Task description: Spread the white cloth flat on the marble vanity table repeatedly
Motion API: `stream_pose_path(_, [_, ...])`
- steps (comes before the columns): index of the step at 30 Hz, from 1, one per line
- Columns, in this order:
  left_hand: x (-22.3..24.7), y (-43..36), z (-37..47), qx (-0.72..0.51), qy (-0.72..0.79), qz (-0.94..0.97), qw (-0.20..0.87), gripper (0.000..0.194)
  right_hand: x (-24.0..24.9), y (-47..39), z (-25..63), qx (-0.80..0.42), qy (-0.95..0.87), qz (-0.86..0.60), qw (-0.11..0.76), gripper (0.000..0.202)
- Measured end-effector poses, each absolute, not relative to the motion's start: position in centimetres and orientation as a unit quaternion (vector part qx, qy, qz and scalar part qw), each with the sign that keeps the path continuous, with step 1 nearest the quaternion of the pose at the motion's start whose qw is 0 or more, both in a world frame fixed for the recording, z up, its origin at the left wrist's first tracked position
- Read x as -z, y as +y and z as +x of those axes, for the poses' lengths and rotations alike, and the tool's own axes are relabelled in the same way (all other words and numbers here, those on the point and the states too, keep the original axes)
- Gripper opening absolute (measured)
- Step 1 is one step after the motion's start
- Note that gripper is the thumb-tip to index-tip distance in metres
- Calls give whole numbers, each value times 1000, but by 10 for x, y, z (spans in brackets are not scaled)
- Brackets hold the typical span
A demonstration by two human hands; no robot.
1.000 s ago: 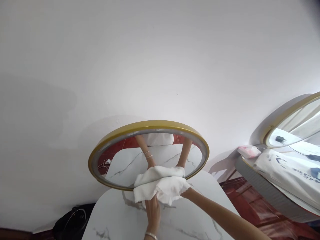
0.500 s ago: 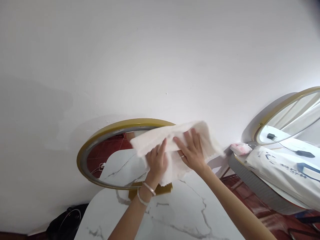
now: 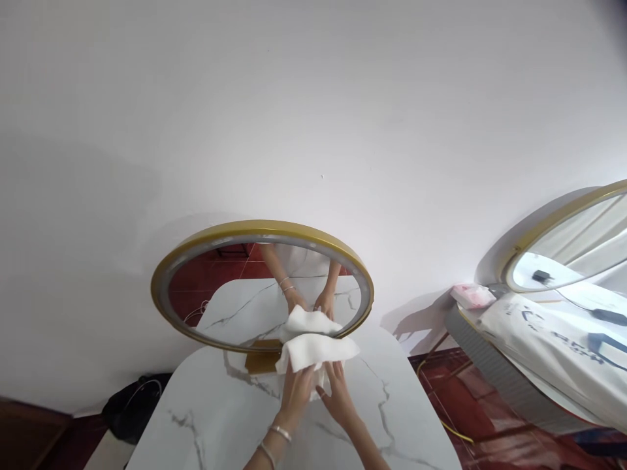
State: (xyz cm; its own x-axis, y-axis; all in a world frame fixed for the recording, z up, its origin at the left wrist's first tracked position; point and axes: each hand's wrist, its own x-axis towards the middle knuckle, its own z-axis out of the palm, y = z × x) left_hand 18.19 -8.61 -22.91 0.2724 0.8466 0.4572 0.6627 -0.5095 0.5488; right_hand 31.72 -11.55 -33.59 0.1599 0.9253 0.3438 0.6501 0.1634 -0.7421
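Note:
A white cloth (image 3: pixel 313 351), loosely folded, lies at the lower front edge of a round gold-framed mirror (image 3: pixel 264 294). My left hand (image 3: pixel 296 395) has its fingers on the cloth, with the fingertips partly covered by it. My right hand (image 3: pixel 337 397) touches the cloth's right part with its thumb and fingers. The mirror rests on a gold base (image 3: pixel 261 362) on a white marbled table (image 3: pixel 235 418). Both hands and the cloth show again in the mirror's reflection.
A second gold-framed mirror (image 3: pixel 578 245) stands on another table at the right, with a pink-and-white packet (image 3: pixel 473 296) and a printed white cloth bag (image 3: pixel 548 339). A black bag (image 3: pixel 130 408) is at the lower left, and a yellow cable (image 3: pixel 455 431) runs over the red floor.
Both hands have moved down and a little left with the cloth, from the mirror's upper right to its lower front edge. The mirror's right side has come into view.

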Motion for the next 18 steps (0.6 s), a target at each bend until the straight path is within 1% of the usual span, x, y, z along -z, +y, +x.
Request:
stream_pose_path(2, [247,-104,156,-332,501,784,151,35,344,-128,318,-174,-616,-624,448,44])
stream_pose_path(4, [263,-121,137,-298,536,764,202,35,339,-135,327,-172,-550,-651,494,41])
stream_pose_path(6, [277,-136,127,-287,572,725,257,35,327,-134,341,-182,-469,-668,548,51])
stream_pose_path(8, [286,-149,124,-320,601,672,292,40,313,-129,356,-217,-408,-668,583,66])
stream_pose_path(10, [288,-157,126,-384,628,598,317,50,302,-120,370,-254,-401,-673,567,71])
stream_pose_path(11, [287,-158,128,-424,641,548,330,56,298,-116,377,-264,-412,-681,545,68])
stream_pose_path(13, [278,-157,134,-498,649,443,367,70,292,-107,390,-269,-443,-693,500,56])
stream_pose_path(15, [266,-152,139,-547,630,364,414,85,287,-101,402,-264,-468,-693,481,43])
stream_pose_path(17, [252,-147,144,-570,600,336,450,92,282,-99,411,-257,-489,-686,474,36])
stream_pose_path(18, [245,-145,144,-575,588,339,456,92,278,-101,414,-251,-500,-683,469,35])
